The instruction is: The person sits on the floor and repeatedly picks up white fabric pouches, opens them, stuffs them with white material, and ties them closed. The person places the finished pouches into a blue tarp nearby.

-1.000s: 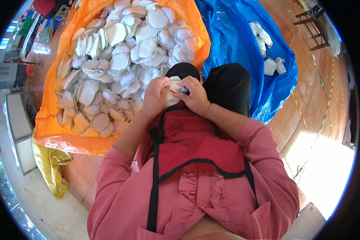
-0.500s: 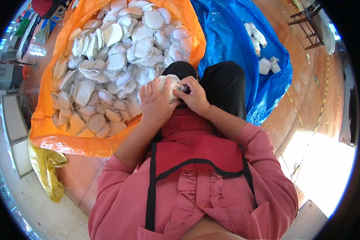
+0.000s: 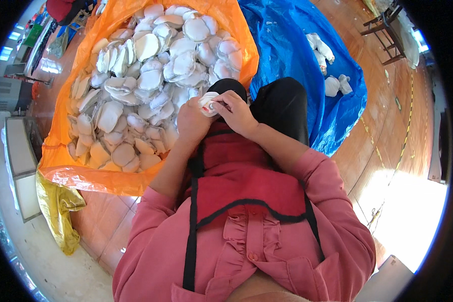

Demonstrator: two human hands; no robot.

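Observation:
Above my lap, my left hand (image 3: 192, 122) is closed round a white padded cloth piece (image 3: 206, 99), which has a small red mark on it. My right hand (image 3: 237, 117) comes in from the other side, its thumb and fingers pinched at the face of the cloth. A small round grey piece (image 3: 212, 105) shows at those fingertips; its kind is too small to tell. The left palm hides part of the cloth. Just beyond my hands, an orange sack (image 3: 248, 48) lies wide open, full of similar rounded white pads (image 3: 121, 113).
A blue sheet or sack (image 3: 287, 55) lies at the far right, with several white stuffed pieces (image 3: 332, 85) on it. Farther right stands a wooden stool (image 3: 387, 38). A yellow bag (image 3: 60, 211) lies left, near a pale panel (image 3: 22, 151).
My left fingers, spread over the white cloth piece before, have curled round its side. The cloth has turned, showing its red mark, and my right hand has shifted slightly left.

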